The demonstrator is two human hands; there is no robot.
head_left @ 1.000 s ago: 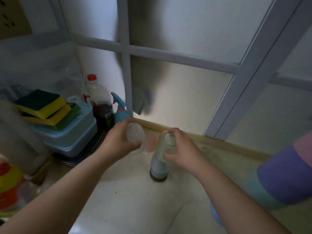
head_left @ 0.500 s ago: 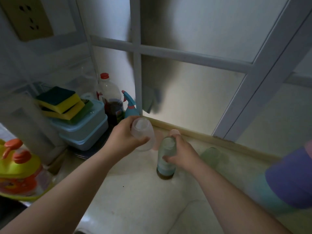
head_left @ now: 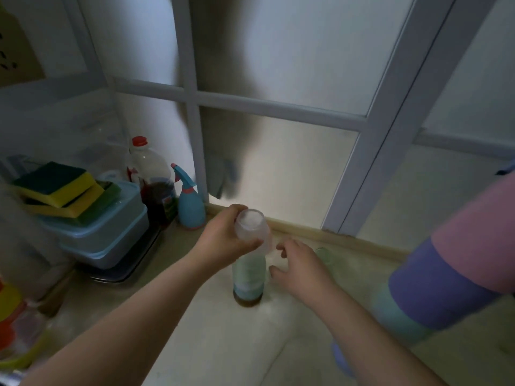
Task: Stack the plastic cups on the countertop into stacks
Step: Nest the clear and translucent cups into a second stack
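Observation:
A stack of upside-down plastic cups (head_left: pixel 248 280) stands on the pale countertop (head_left: pixel 195 344), brown at the bottom, pale green and blue above. My left hand (head_left: pixel 223 238) grips a clear frosted cup (head_left: pixel 250 227), upside down, on top of that stack. To the right of the stack, my right hand (head_left: pixel 299 266) hovers with its fingers spread and holds nothing. A single pale green cup (head_left: pixel 324 256) stands just beyond the right hand, near the window sill. A tall stack of large cups (head_left: pixel 446 274) in pink, purple and teal leans in at the right edge.
At the back left stand a blue spray bottle (head_left: pixel 189 207), a red-capped bottle (head_left: pixel 153 185) of dark liquid, and light blue lidded containers (head_left: pixel 111 238) with sponges (head_left: pixel 58 188) on top. A frosted window (head_left: pixel 278 168) rises behind the sill. Colourful items sit at the lower left edge.
My left hand has brought the clear cup over onto the top of the stack. My right hand has let go of the stack and moved to its right, fingers opening.

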